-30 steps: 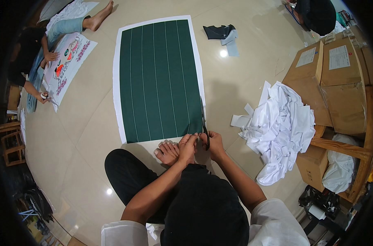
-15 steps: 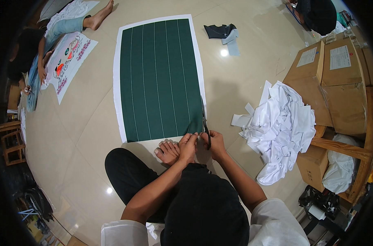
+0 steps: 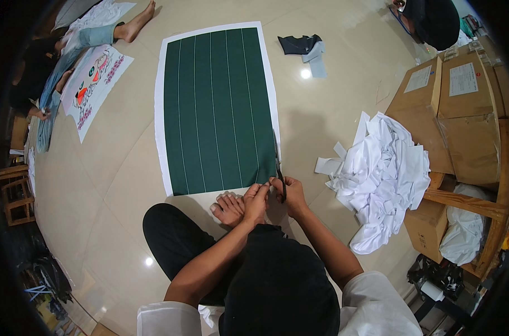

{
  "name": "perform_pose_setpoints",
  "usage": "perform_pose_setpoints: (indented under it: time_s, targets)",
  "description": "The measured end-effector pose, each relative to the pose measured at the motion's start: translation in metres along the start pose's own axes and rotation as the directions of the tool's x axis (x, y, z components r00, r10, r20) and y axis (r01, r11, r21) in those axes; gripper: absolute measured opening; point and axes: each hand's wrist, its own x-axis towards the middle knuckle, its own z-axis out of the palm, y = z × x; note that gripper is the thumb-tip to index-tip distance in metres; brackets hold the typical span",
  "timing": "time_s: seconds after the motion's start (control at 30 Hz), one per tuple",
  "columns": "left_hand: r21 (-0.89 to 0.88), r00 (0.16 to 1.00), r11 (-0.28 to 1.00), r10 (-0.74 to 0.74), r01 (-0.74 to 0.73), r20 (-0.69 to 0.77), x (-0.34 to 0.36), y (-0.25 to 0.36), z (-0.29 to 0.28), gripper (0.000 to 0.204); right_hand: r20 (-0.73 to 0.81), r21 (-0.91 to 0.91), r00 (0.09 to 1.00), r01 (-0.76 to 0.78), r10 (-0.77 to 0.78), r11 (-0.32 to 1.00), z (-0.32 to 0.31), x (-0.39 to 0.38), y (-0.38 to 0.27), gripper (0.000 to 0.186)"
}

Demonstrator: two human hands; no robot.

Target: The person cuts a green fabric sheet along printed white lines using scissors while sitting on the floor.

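Observation:
A large dark green cloth panel (image 3: 209,112) with thin pale lengthwise lines and a white border lies on the floor before me. My left hand (image 3: 256,201) pinches its near edge close to the right corner, just beside my bare foot (image 3: 230,209). Black-handled scissors (image 3: 282,187) are in my right hand (image 3: 291,196), whose fingers are wrapped round the handles. The blades point away from me along the right edge of the panel, over the white border. Both hands are close together at the near right corner.
A heap of white cloth (image 3: 380,179) lies to the right, beside cardboard boxes (image 3: 467,92) on a wooden rack (image 3: 503,173). Dark and grey scraps (image 3: 302,46) lie beyond. At far left a person (image 3: 39,78) sits by a printed cloth (image 3: 92,84); another person (image 3: 433,22) is far right.
My right hand and the scissors have shifted slightly left, nearer my left hand. The panel's near edge has moved a touch toward me. The person at far left has moved their arms.

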Motion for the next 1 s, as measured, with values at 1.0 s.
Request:
perform_pose_setpoints:
  time_s: [1.0]
  targets:
    - [0.025, 0.999, 0.999, 0.04, -0.041, 0.032, -0.0047, -0.0033, -0.0053, 0.027, -0.019, -0.065, 1.0, -0.004, 0.003, 0.998, -0.0009, -0.008, 0.0042, 0.038]
